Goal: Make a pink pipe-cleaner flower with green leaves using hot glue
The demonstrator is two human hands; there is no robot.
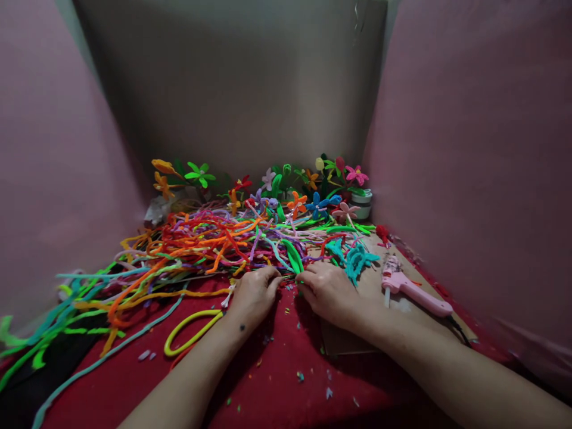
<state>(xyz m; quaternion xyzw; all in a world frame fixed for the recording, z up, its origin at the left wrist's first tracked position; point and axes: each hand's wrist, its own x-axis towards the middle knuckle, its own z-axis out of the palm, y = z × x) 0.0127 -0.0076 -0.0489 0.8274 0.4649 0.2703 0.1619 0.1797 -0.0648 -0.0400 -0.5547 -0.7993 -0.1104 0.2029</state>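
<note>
My right hand (pixel 328 292) is closed in a pinch at the lower end of a bright green pipe-cleaner leaf (pixel 292 256), which points up and to the left. Close by on the left, the fingertips of my left hand (pixel 257 292) are pressed together; what lies in them is too small to make out. Behind both hands spreads a thick heap of coloured pipe cleaners (pixel 192 238), mostly orange, red and purple. Teal pipe-cleaner shapes (pixel 357 260) lie just beyond my right hand. Beside my left wrist rests a tool with yellow loop handles (pixel 190 328), partly hidden.
A pink glue gun (pixel 415 292) lies on a cardboard sheet (pixel 348 342) at the right, its cord trailing. Pipe-cleaner flowers (pixel 317 205) line the back, near a white pot (pixel 363 204). Small scraps dot the red cloth (pixel 268 381). Pink panels (pixel 482 149) flank both sides.
</note>
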